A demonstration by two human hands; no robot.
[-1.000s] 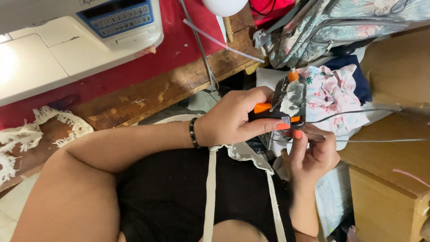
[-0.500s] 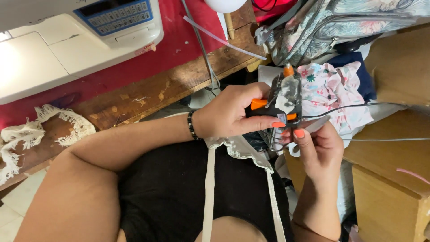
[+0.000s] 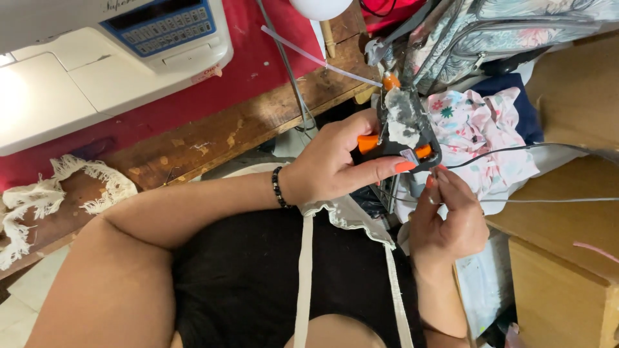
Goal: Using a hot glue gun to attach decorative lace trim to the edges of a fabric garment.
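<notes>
Black glue gun (image 3: 403, 132) with an orange trigger and tip, crusted with pale dried glue, sits grasped in the left hand (image 3: 335, 164), raised over the person's lap beside the wooden table edge (image 3: 213, 138). Just below it, the right hand (image 3: 448, 219) pinches something small between fingertips, too hidden to tell what, close under the gun's rear.

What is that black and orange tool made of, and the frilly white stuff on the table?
The glue gun, held by the left hand, looks like hard black plastic with orange parts, smeared with dried whitish glue. The frilly trim looks like soft cotton lace, judging by its loose, fraying threads. The table seems to be worn bare wood.
</notes>
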